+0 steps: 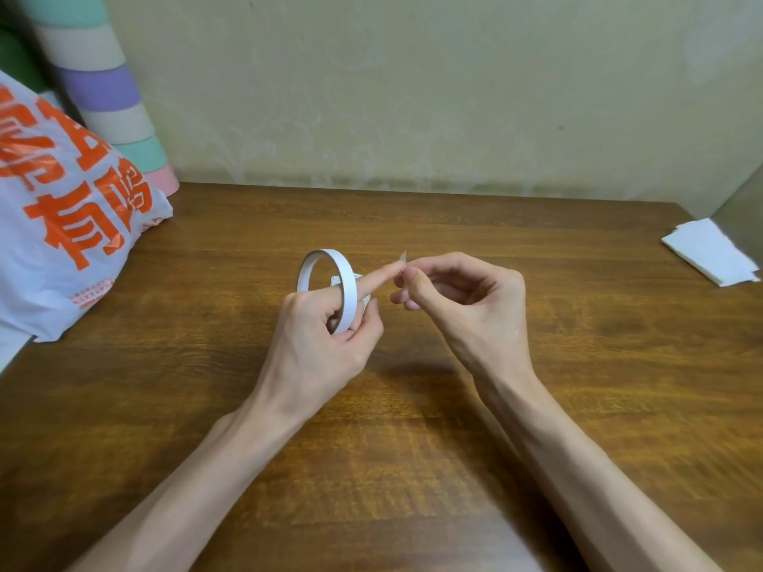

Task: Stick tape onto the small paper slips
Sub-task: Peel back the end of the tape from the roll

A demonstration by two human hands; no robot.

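My left hand (326, 328) holds a thin white roll of tape (330, 278) upright above the middle of the wooden table (413, 447), with the index finger stretched out to the right. My right hand (462, 299) pinches a tiny piece of tape or paper (403, 256) between thumb and forefinger, right at the tip of that left index finger. Small pale paper slips (334, 279) show partly behind the roll and my left hand, mostly hidden.
A white plastic bag (62, 225) with orange print lies at the left of the table. A striped pastel roll (111, 97) leans on the wall behind it. A stack of white sheets (710, 251) sits at the right edge.
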